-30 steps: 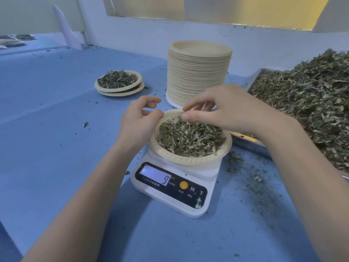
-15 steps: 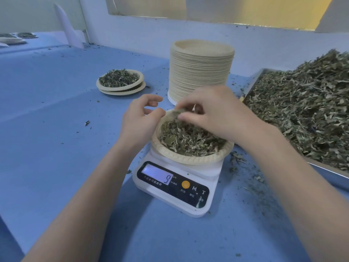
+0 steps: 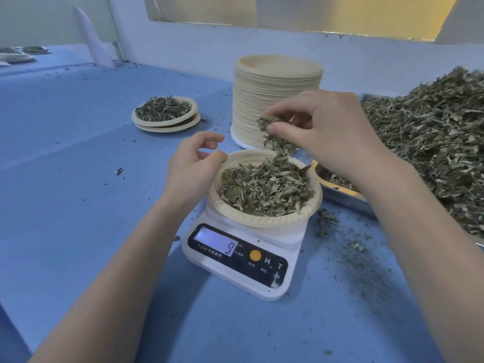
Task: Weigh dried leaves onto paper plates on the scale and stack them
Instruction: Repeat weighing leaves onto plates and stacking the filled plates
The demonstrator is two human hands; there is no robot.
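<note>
- While a pinch of dried leaves (image 3: 275,134) is held between thumb and fingers (image 3: 273,128) of the right hand (image 3: 324,132), that hand is kept just above the far rim of a paper plate (image 3: 264,218) on the scale (image 3: 243,260).
- Loose leaves (image 3: 264,187) are heaped in this plate, and some strands from the pinch are seen hanging down toward the heap.
- A "9" is shown on the scale's display (image 3: 216,242), at the near left of its front panel.
- At the plate's left rim the left hand (image 3: 191,166) is placed, fingers loosely curled with nothing gripped; whether the thumb touches the rim cannot be told.
- Behind the scale, a tall stack of unused plates (image 3: 277,100) is set on the blue table (image 3: 78,205).
- Far left of that stack, two filled plates (image 3: 166,115) are stacked one on the other.
- To the right, a metal tray (image 3: 345,197) is piled high with leaf stock (image 3: 432,142), and crumbs are scattered on the table beside it.
</note>
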